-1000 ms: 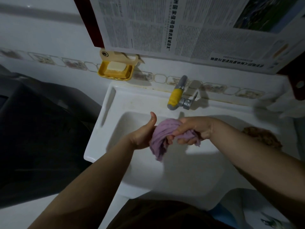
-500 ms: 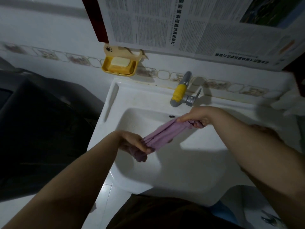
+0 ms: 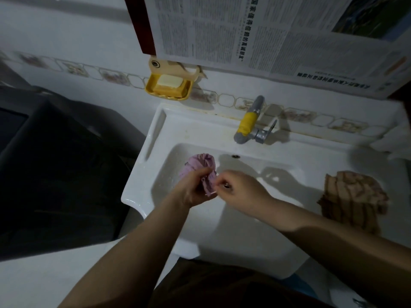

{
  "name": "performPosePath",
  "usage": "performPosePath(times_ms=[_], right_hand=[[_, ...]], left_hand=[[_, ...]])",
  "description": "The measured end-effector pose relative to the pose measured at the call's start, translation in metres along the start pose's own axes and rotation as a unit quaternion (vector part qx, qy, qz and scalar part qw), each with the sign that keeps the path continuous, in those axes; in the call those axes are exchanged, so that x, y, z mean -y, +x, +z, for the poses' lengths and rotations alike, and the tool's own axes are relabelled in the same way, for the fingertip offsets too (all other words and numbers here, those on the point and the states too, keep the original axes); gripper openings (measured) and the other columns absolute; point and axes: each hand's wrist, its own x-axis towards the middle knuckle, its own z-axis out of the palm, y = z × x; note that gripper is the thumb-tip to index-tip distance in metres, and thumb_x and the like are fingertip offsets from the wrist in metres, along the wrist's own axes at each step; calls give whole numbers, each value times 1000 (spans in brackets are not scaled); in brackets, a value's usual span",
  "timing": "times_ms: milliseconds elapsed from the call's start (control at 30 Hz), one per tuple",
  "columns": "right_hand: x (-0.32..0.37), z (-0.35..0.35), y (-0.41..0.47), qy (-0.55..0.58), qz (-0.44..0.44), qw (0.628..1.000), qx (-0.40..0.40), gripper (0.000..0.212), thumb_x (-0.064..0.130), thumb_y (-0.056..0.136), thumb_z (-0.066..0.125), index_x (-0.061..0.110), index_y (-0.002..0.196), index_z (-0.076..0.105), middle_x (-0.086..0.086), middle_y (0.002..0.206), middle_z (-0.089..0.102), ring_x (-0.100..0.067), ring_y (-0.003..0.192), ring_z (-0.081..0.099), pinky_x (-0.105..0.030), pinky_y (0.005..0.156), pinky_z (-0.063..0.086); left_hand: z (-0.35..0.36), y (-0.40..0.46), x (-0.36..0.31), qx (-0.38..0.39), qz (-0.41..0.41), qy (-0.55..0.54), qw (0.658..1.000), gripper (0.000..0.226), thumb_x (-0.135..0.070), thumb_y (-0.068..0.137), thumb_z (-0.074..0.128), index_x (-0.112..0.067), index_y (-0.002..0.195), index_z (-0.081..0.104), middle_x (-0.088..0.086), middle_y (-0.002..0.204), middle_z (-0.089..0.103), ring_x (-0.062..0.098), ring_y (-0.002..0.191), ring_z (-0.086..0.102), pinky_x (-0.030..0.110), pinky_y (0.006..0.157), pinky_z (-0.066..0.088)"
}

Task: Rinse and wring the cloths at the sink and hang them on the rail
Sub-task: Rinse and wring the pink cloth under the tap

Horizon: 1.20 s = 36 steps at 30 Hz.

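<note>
Cloth bunches above left hand, fingers curled round it over the sink so drips fall inside; right hand pinches its edge.

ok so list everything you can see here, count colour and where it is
purple cloth: one, pale purple, bunched over the left of the basin, held in both hands
brown cloth: one, brown with stripes, heaped on the sink's right ledge
sink: one, white, against the tiled wall
tap: one, grey with a yellow wrap, on the sink's back ledge
soap dish: one, yellow, on the wall left of the tap
soap: one bar, pale cream, in the dish
newspaper: sheets, white with print, hanging above the sink
dark appliance: one, black, left of the sink
left hand: grips the purple cloth
right hand: pinches the cloth's edge
</note>
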Motion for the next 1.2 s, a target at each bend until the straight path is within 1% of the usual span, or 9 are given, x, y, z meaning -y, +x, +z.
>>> performPosePath(times_ms=[133,267,433,633,800,933,1067,1133,1200], right_hand=[[-43,-6,3,-263,-145,949,-97,90,41,75,72,20,147,24,-10,152,24,-37,140,25,-57,106,36],[-36,-9,19,-286,-304,905,-83,92,23,79,67,18,151,9,-17,152,26,-42,133,38,-50,96,46],[-21,-6,28,-333,-76,936,86,69,21,91,52,10,149,17,-13,117,59,-34,105,57,-38,75,47],[-13,-5,40,-21,155,961,226,33,46,72,75,18,86,64,-3,80,62,-19,69,58,-25,60,45],[-11,-10,28,365,294,833,295,35,19,77,59,25,57,31,4,49,31,-8,39,22,-16,42,12],[-16,-17,26,471,299,745,365,34,18,86,48,24,55,35,8,43,31,-2,32,22,-14,34,10],[-24,-21,28,402,277,823,291,23,15,87,59,21,66,50,-1,58,44,-7,45,33,-17,38,18],[-26,-17,28,392,292,855,174,22,12,82,70,21,99,57,-10,87,55,-14,67,48,-20,43,32],[-33,-7,23,337,278,899,8,65,11,80,74,21,133,38,-14,125,49,-20,99,54,-24,63,46]], left_hand=[[3,-32,-22,156,-37,210,964,17,-8,85,56,-8,101,58,5,80,67,16,73,67,35,76,57],[34,-44,-36,213,-107,470,850,22,-8,88,62,-13,108,58,7,96,63,16,85,64,27,75,55],[44,-34,-33,17,-66,738,672,22,-23,85,71,-16,77,53,5,71,55,16,60,57,28,66,54],[36,-23,-32,-96,180,925,320,36,-31,92,52,-15,123,44,9,98,66,30,85,64,33,65,46],[25,-19,-61,67,464,862,192,26,-33,89,47,-17,104,61,4,70,65,28,55,62,27,45,44],[24,-14,-67,93,511,839,163,27,-34,84,44,-21,108,50,3,65,63,26,46,57,22,40,35],[26,-16,-50,-23,456,871,182,43,-38,91,40,-24,132,44,3,82,64,27,58,62,25,45,34],[37,-20,-37,-124,323,893,288,34,-39,94,44,-19,122,49,5,96,66,31,81,66,29,59,43],[45,-21,-33,-204,178,826,495,36,-41,87,60,-12,108,61,4,90,70,25,80,66,27,63,45]])
